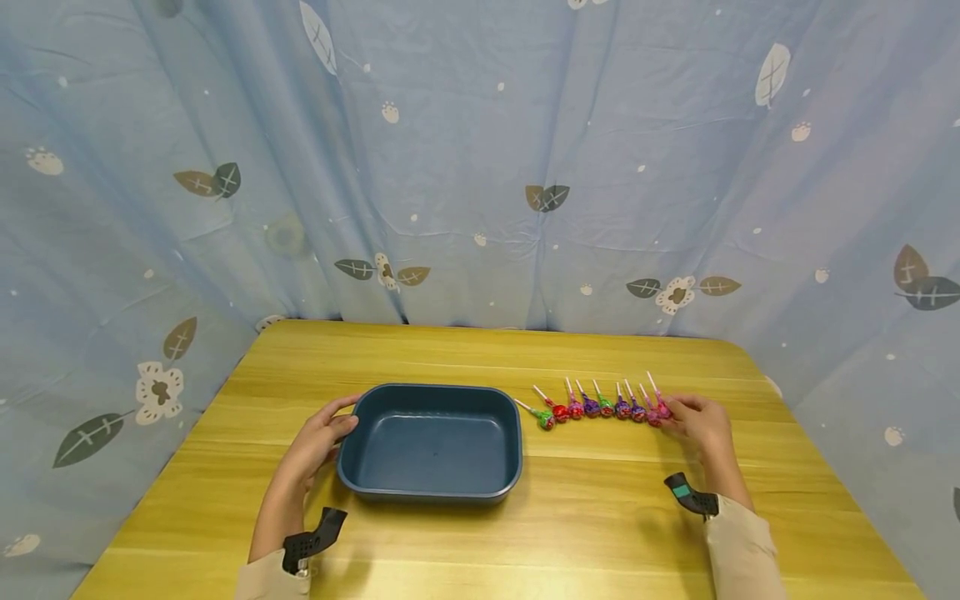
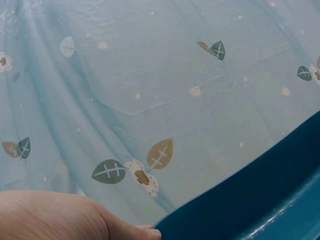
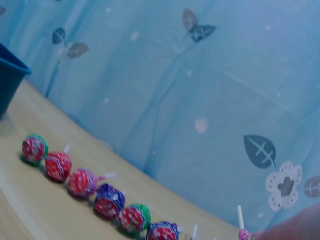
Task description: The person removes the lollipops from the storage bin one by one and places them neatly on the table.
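Observation:
At the left end of a dark blue plastic bin (image 1: 435, 497), my left hand (image 1: 318, 442) holds the side. Its thumb meets the rim in the left wrist view, while the other fingers are mostly hidden there. To the bin's right, several wrapped lollipops lie in a row with their sticks pointing away, among them a green one (image 1: 546, 420), a red one (image 1: 561, 413) and a purple one (image 1: 622, 409). My right hand (image 1: 701, 423) pinches the pink lollipop (image 1: 665, 411) at the row's right end; its white stick (image 3: 240, 216) points up in the right wrist view.
Everything stands on a yellow wood-grain table (image 1: 570, 533). A pale blue curtain (image 1: 465, 167) with leaf and flower prints hangs behind the table and along both sides. The bin's interior (image 1: 435, 450) shows a bare floor.

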Demonstrator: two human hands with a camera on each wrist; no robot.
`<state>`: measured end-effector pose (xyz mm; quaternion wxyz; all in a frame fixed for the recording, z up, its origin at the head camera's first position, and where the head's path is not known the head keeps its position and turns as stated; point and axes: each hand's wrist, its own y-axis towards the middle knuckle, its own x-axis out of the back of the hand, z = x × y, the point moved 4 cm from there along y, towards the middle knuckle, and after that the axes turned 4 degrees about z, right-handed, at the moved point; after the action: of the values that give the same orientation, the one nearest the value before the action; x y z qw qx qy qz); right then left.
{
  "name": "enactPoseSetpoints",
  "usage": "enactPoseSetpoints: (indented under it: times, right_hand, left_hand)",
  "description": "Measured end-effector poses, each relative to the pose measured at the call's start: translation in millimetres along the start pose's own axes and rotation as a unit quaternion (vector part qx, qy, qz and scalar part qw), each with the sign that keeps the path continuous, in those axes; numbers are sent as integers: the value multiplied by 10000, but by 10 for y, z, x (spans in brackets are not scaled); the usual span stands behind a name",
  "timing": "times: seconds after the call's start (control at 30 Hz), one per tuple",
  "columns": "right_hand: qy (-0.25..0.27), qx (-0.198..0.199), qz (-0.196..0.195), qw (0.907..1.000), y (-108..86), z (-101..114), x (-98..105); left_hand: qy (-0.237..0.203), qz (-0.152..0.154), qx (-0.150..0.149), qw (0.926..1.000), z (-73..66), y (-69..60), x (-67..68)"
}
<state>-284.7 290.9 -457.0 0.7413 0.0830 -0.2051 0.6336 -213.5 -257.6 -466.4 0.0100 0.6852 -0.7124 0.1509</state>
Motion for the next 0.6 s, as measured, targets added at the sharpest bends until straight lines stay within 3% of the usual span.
enactPoseSetpoints:
  times: [0.13, 0.37, 0.6]
  right_hand:
    - [-52, -113, -213, 9997, 45, -84, 36]
    - [509, -480, -372, 9969, 125, -215, 69]
    - [69, -270, -555, 9981, 137, -253, 54]
  left_hand:
    - [16, 17, -13, 10000, -2, -8, -7]
    - [-42, 28, -27, 10000, -7, -18, -10]
    - [-61, 56, -56, 10000, -7, -18, -9]
